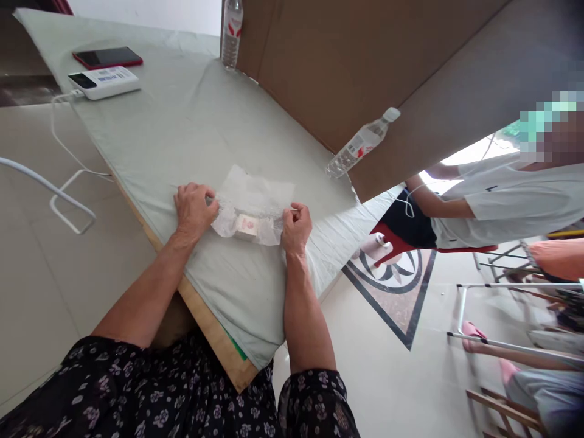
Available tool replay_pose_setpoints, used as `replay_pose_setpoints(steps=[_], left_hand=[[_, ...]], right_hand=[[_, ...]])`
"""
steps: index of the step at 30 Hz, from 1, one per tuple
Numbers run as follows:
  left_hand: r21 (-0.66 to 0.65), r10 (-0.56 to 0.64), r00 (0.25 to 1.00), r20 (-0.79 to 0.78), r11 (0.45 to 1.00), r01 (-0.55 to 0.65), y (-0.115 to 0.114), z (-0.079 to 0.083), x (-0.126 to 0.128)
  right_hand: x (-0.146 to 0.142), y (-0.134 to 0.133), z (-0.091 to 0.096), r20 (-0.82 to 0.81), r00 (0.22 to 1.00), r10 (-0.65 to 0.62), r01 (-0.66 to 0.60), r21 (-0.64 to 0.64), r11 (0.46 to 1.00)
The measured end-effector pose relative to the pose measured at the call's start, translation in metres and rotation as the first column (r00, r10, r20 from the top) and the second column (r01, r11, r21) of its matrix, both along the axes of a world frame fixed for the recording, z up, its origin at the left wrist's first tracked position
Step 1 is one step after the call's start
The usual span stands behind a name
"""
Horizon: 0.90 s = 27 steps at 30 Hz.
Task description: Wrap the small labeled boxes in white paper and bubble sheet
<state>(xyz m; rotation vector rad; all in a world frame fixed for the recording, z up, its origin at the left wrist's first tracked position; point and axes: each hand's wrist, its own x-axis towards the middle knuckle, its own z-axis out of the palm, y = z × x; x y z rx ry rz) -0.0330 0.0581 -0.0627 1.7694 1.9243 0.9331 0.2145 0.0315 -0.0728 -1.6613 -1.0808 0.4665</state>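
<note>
Crumpled clear plastic bag [253, 204], small packet [247, 225] inside, flat on table

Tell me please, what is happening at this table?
A person holds a clear plastic bag down on the cloth-covered table. The left hand grips its left edge and the right hand pinches its right edge. A small packet lies inside the bag. Farther off are a phone, a power bank and two water bottles. Another person sits at the right.
</note>
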Motion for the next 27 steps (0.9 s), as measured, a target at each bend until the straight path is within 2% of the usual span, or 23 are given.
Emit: replay_pose_setpoints(steps=[2, 4, 7, 9, 12, 15, 17, 19, 21, 23, 24, 26, 27], left_hand=[[0.026, 0.018, 1.000, 0.000, 1.000, -0.018, 0.000, 0.000, -0.002], [0.097, 0.005, 0.999, 0.046, 0.995, -0.010, -0.004, 0.004, -0.003], [0.234, -0.136, 0.985, 0.106, 0.966, 0.108, -0.015, 0.019, -0.004], [0.274, -0.317, 0.944, 0.091, 0.919, 0.282, -0.023, 0.030, -0.001], [0.245, -0.503, 0.862, 0.053, 0.844, 0.478, -0.030, 0.040, 0.008], [0.134, -0.543, 0.831, 0.118, 0.838, 0.529, -0.031, 0.043, 0.009], [0.067, -0.527, 0.823, 0.212, 0.848, 0.525, -0.032, 0.044, 0.003], [0.012, -0.509, 0.804, 0.309, 0.847, 0.531, -0.034, 0.045, -0.008], [-0.065, -0.535, 0.769, 0.351, 0.805, 0.590, -0.035, 0.043, -0.018], [-0.160, -0.589, 0.765, 0.261, 0.755, 0.636, -0.036, 0.039, -0.024], [-0.184, -0.603, 0.780, 0.170, 0.758, 0.626, -0.037, 0.036, -0.024], [-0.162, -0.592, 0.806, -0.019, 0.797, 0.582, -0.039, 0.030, -0.021], [-0.121, -0.582, 0.808, -0.090, 0.812, 0.571, -0.041, 0.027, -0.019]], right_hand=[[0.000, -0.005, 0.007, 0.058, 0.997, -0.051, 0.048, 0.052, 0.997], [-0.002, -0.015, 0.017, 0.078, 0.996, -0.043, 0.034, 0.110, 0.993], [-0.009, -0.033, 0.032, 0.081, 0.985, 0.151, -0.159, 0.103, 0.982], [-0.015, -0.042, 0.036, 0.094, 0.947, 0.307, -0.311, 0.019, 0.950], [-0.023, -0.048, 0.035, 0.132, 0.905, 0.404, -0.394, -0.097, 0.914], [-0.024, -0.056, 0.038, 0.159, 0.887, 0.433, -0.433, -0.040, 0.901], [-0.020, -0.067, 0.043, 0.161, 0.832, 0.531, -0.537, -0.012, 0.844], [-0.014, -0.081, 0.049, 0.146, 0.724, 0.674, -0.669, -0.088, 0.738], [-0.009, -0.094, 0.052, 0.124, 0.618, 0.776, -0.752, -0.195, 0.630], [-0.006, -0.103, 0.050, 0.128, 0.573, 0.809, -0.768, -0.261, 0.585], [-0.006, -0.106, 0.048, 0.137, 0.572, 0.809, -0.763, -0.275, 0.585], [-0.006, -0.106, 0.044, 0.144, 0.608, 0.781, -0.732, -0.279, 0.622], [-0.007, -0.104, 0.043, 0.150, 0.646, 0.749, -0.703, -0.265, 0.660]])
